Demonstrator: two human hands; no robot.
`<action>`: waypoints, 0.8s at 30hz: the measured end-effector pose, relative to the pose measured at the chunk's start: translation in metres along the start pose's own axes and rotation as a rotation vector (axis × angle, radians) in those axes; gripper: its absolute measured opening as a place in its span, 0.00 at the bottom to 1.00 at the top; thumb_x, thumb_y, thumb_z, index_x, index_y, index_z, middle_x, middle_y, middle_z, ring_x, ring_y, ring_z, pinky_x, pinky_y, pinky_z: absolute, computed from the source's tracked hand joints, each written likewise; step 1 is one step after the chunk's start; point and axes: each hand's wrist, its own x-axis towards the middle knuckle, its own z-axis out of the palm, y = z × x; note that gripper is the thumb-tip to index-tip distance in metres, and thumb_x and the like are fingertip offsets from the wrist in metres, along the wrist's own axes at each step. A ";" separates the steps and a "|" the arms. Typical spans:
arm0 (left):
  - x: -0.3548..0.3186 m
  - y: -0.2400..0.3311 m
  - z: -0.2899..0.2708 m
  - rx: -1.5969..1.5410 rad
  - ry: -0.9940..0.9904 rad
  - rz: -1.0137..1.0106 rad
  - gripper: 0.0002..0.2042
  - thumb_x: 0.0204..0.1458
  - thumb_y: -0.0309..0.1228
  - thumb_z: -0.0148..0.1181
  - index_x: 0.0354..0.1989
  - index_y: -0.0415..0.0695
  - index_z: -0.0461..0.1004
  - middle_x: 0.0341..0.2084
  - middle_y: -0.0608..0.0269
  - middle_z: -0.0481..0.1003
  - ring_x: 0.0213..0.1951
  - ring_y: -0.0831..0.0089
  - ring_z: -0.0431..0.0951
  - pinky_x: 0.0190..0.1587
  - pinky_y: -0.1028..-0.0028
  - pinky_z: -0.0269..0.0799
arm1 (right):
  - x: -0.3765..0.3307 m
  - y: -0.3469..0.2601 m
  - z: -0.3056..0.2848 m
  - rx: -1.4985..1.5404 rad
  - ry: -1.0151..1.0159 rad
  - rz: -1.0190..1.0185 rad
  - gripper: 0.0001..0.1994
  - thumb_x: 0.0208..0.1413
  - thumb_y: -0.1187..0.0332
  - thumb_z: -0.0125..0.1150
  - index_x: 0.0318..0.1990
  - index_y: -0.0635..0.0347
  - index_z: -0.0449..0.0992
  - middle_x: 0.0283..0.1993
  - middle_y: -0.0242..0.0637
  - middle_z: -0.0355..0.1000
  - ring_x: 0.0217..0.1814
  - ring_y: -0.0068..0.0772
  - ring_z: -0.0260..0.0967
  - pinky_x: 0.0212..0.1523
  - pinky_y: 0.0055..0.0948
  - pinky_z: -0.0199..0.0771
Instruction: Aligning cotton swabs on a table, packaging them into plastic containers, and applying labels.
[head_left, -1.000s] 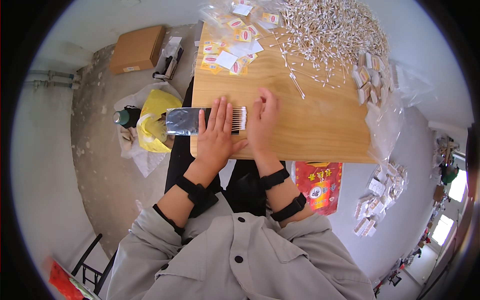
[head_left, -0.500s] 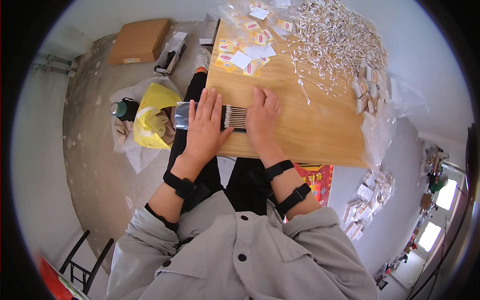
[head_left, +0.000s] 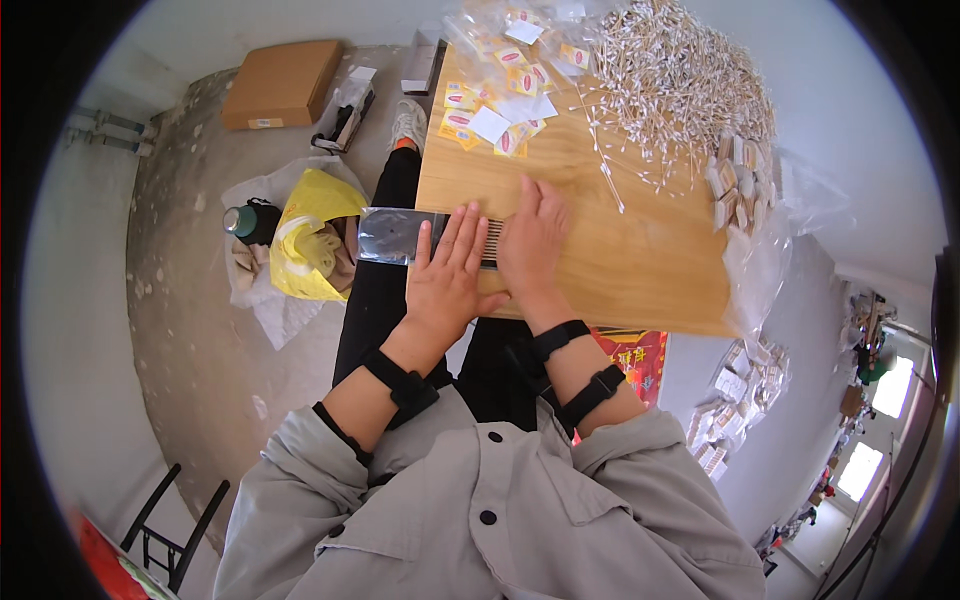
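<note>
A clear plastic bag (head_left: 392, 236) holding a row of thin sticks lies over the near left edge of the wooden table (head_left: 640, 260). My left hand (head_left: 447, 276) presses flat on it, fingers spread. My right hand (head_left: 535, 240) lies flat beside it, covering the bag's right end, palm down. A big heap of white cotton swabs (head_left: 680, 80) spreads over the far right of the table. Small filled packets with yellow and red labels (head_left: 500, 95) lie at the far left.
Packed white bundles (head_left: 735, 180) and loose clear bags (head_left: 755, 270) sit at the table's right edge. On the floor to the left are a yellow bag (head_left: 305, 250), a green bottle (head_left: 240, 220) and a cardboard box (head_left: 280, 85). A red box (head_left: 630, 355) lies under the table.
Both hands stay flat on the bag. The view has shifted slightly as my head moved; the bag now sticks out further past the table's left edge.
</note>
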 end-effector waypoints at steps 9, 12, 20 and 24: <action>-0.003 -0.043 -0.029 -0.179 0.242 -0.228 0.17 0.41 0.34 0.69 0.37 0.42 0.71 0.37 0.58 0.71 0.43 0.60 0.72 0.46 0.60 0.65 | 0.004 0.000 0.003 -0.048 0.010 -0.050 0.18 0.57 0.73 0.49 0.56 0.61 0.67 0.54 0.44 0.62 0.60 0.47 0.58 0.62 0.42 0.55; 0.002 -0.041 -0.034 -0.102 0.110 -0.232 0.14 0.42 0.36 0.67 0.33 0.44 0.71 0.33 0.60 0.72 0.40 0.60 0.74 0.44 0.61 0.66 | 0.005 -0.002 0.002 -0.028 0.016 -0.041 0.17 0.57 0.73 0.48 0.55 0.61 0.67 0.54 0.44 0.63 0.59 0.46 0.59 0.62 0.42 0.55; 0.030 -0.027 -0.027 0.391 -0.057 -0.274 0.11 0.44 0.37 0.61 0.30 0.43 0.74 0.30 0.57 0.75 0.36 0.57 0.77 0.40 0.62 0.71 | 0.004 -0.003 0.003 -0.002 0.043 -0.063 0.16 0.57 0.72 0.48 0.54 0.62 0.67 0.52 0.44 0.63 0.58 0.46 0.59 0.62 0.43 0.54; 0.038 -0.027 -0.045 0.223 -0.267 -0.327 0.11 0.44 0.35 0.59 0.32 0.42 0.78 0.31 0.56 0.78 0.36 0.60 0.80 0.41 0.63 0.72 | 0.003 -0.001 0.003 -0.013 0.045 -0.071 0.17 0.56 0.72 0.48 0.53 0.63 0.68 0.52 0.43 0.63 0.59 0.46 0.58 0.64 0.43 0.53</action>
